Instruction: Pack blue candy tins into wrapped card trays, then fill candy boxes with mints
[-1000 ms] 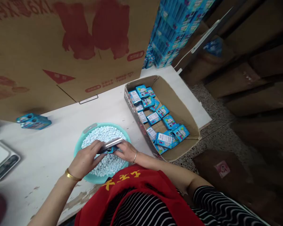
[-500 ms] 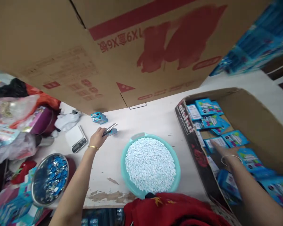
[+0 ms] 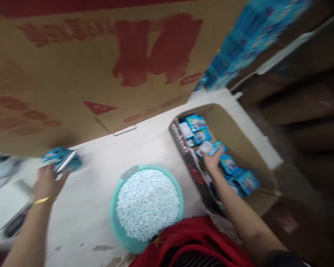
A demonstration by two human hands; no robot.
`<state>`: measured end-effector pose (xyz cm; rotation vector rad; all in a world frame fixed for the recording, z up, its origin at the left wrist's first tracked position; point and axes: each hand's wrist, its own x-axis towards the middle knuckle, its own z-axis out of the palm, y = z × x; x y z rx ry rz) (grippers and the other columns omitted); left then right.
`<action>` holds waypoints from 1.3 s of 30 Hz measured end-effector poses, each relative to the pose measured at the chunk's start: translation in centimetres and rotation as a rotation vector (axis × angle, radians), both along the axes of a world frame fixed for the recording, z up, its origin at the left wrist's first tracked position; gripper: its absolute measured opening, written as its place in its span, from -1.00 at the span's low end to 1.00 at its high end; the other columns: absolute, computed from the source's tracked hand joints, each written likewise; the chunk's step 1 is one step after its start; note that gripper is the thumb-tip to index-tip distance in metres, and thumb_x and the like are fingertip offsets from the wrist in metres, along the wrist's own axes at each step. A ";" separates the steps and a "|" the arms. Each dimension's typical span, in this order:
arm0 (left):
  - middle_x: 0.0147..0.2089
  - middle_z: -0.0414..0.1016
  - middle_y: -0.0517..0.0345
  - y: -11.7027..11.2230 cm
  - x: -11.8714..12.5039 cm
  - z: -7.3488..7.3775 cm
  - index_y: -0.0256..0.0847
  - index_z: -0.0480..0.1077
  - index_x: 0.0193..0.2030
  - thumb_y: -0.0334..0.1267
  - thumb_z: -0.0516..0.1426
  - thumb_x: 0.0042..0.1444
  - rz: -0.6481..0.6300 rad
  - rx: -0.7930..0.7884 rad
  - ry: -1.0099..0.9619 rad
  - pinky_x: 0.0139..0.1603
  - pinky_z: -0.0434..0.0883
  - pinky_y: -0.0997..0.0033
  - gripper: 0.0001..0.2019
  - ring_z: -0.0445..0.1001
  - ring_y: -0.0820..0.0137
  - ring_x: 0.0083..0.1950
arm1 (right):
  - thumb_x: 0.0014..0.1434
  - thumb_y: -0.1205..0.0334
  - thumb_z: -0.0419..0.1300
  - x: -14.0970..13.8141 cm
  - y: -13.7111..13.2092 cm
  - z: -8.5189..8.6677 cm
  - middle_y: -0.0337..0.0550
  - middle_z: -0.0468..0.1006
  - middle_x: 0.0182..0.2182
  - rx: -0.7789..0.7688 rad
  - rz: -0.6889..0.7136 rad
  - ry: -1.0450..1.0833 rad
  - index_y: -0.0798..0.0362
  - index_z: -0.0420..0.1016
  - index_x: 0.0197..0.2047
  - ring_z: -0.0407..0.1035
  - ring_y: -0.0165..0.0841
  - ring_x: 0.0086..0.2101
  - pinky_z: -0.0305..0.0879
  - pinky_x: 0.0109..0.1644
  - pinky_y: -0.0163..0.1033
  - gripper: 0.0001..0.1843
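Note:
My left hand [image 3: 48,183], with a gold bracelet on its wrist, is closed around a slim silver metal tool [image 3: 66,161] whose exact kind is blurred. Just beyond its fingers, small blue packets [image 3: 51,154] lie against the large carton. My right hand [image 3: 212,160] reaches into an open cardboard box [image 3: 239,137] and grips a flat blue-and-white packet [image 3: 207,148] between thumb and fingers. More blue packets [image 3: 247,181] lie around that hand. Between my arms a turquoise basin [image 3: 114,207] is full of small pale pellets [image 3: 147,202].
A tall brown carton [image 3: 94,74] with red print stands along the back of the white table [image 3: 144,144]. Stacked blue packaging [image 3: 233,44] rises at the back right. A white scale [image 3: 9,207] sits at the left, beside my left forearm.
The view has swung right. My right hand has taken hold of a packet in the box. My left hand, still with the metal tool, is now closer to the small blue packets by the carton.

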<state>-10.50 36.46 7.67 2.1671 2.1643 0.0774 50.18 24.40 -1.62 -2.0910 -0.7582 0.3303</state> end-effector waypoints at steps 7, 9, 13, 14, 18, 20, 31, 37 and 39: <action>-0.12 0.48 0.26 -10.3 10.6 -0.6 0.14 0.25 -0.03 0.00 -0.02 0.14 -0.325 -0.168 -0.500 -0.04 0.46 0.12 -0.74 0.47 0.22 -0.11 | 0.03 0.02 0.26 -3.6 -2.5 7.7 0.14 0.20 0.13 0.289 0.210 -0.238 0.04 -0.02 0.25 0.22 -0.15 0.11 0.16 0.19 0.08 -0.18; -0.15 0.51 0.15 -14.5 13.4 0.3 -0.01 0.31 -0.07 -0.04 0.00 0.15 -0.388 -0.306 -0.510 -0.09 0.46 0.25 -0.74 0.51 0.26 -0.14 | -0.02 0.04 0.31 -5.2 -4.1 9.8 0.09 0.25 0.09 0.300 0.255 -0.107 0.01 0.00 0.23 0.28 -0.16 0.06 0.21 0.17 0.05 -0.16; -0.20 0.50 0.06 -20.9 15.7 1.1 -0.12 0.38 -0.14 -0.12 -0.06 0.21 -0.366 -0.526 -0.294 -0.24 0.42 0.32 -0.74 0.51 0.28 -0.22 | -0.06 0.04 0.29 -7.5 -7.0 12.1 -0.05 0.42 -0.10 0.223 0.355 0.383 -0.01 0.04 0.16 0.41 -0.19 -0.13 0.32 0.05 0.05 -0.22; -0.21 0.48 0.05 -22.1 16.1 1.0 -0.13 0.38 -0.15 -0.15 -0.08 0.22 -0.330 -0.552 -0.222 -0.28 0.41 0.33 -0.74 0.51 0.28 -0.23 | -0.05 0.04 0.24 -7.9 -7.6 12.4 -0.06 0.45 -0.14 0.188 0.402 0.538 -0.01 0.06 0.16 0.43 -0.17 -0.15 0.34 0.02 0.07 -0.26; -0.20 0.43 0.00 -24.5 18.5 -1.1 -0.20 0.37 -0.18 -0.27 -0.06 0.22 -0.196 -0.576 -0.081 -0.28 0.35 0.35 -0.80 0.47 0.30 -0.22 | 0.02 -0.04 0.01 -9.4 -10.3 13.9 0.00 0.53 -0.20 0.058 0.659 0.998 0.05 0.25 0.10 0.43 -0.08 -0.10 0.30 0.00 0.17 -0.40; -0.17 0.41 -0.03 -24.5 20.2 -2.8 -0.23 0.35 -0.18 -0.30 -0.03 0.21 -0.156 -0.534 -0.122 -0.23 0.35 0.33 -0.84 0.45 0.29 -0.19 | 0.03 -0.08 -0.09 -10.3 -11.8 14.4 0.03 0.54 -0.19 0.026 0.743 1.085 0.09 0.32 0.07 0.42 -0.06 -0.07 0.27 0.01 0.21 -0.38; -0.04 0.40 -0.12 -21.8 25.7 -8.7 -0.24 0.29 -0.05 -0.38 -0.03 0.18 -0.187 -0.369 -0.384 0.07 0.33 0.21 -0.78 0.38 0.22 0.05 | 0.01 -0.07 0.00 -11.4 -15.4 14.4 0.08 0.53 -0.13 -0.047 0.833 1.198 0.12 0.36 0.03 0.39 -0.04 -0.02 0.26 0.04 0.17 -0.40; -0.11 0.41 -0.05 -22.2 23.4 -7.0 -0.27 0.27 -0.03 -0.24 0.00 0.22 -0.243 -0.341 -0.480 0.01 0.37 0.28 -0.77 0.41 0.29 -0.06 | -0.15 0.01 0.39 -10.3 -13.3 11.9 0.05 0.28 0.12 -0.023 1.009 0.450 -0.01 0.03 0.22 0.25 -0.12 0.10 0.19 0.19 0.03 -0.06; -0.14 0.41 -0.02 -22.4 22.6 -5.4 -0.26 0.27 -0.04 -0.19 -0.01 0.23 -0.296 -0.302 -0.516 -0.04 0.38 0.28 -0.76 0.41 0.30 -0.11 | -0.14 0.02 0.39 -10.6 -12.7 11.0 0.09 0.24 0.14 0.001 1.055 0.203 0.03 0.02 0.23 0.19 -0.10 0.13 0.14 0.23 0.05 -0.05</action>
